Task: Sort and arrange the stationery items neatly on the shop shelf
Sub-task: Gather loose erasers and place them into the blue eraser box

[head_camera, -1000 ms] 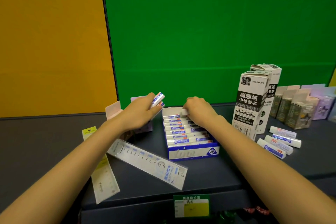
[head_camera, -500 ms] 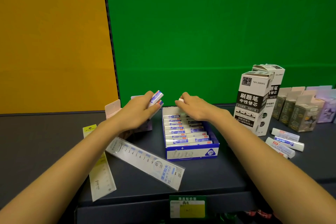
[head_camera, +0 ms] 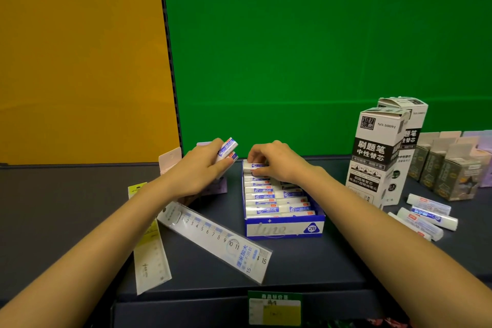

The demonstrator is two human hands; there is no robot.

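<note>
A blue display box (head_camera: pixel 285 229) marked 2B stands on the dark shelf (head_camera: pixel 66 208), filled with rows of white erasers in blue-and-white sleeves. My left hand (head_camera: pixel 197 170) grips two such erasers (head_camera: pixel 226 150) just left of the box's back corner. My right hand (head_camera: pixel 274 161) pinches one eraser (head_camera: pixel 253 166) at the back row of the box. Three loose erasers (head_camera: pixel 428 214) lie on the shelf to the right.
Two rulers lie at the front left: a blue-white one (head_camera: pixel 215 241) and a yellow-white one (head_camera: pixel 149 247). Two tall refill cartons (head_camera: pixel 378 152) stand right of the box, with small dark boxes (head_camera: pixel 452 170) behind. A price tag (head_camera: pixel 275 307) hangs on the shelf edge.
My right hand lifted off the back row, then came back down with an eraser pinched at the box's far end. The left hand kept holding its erasers nearly still.
</note>
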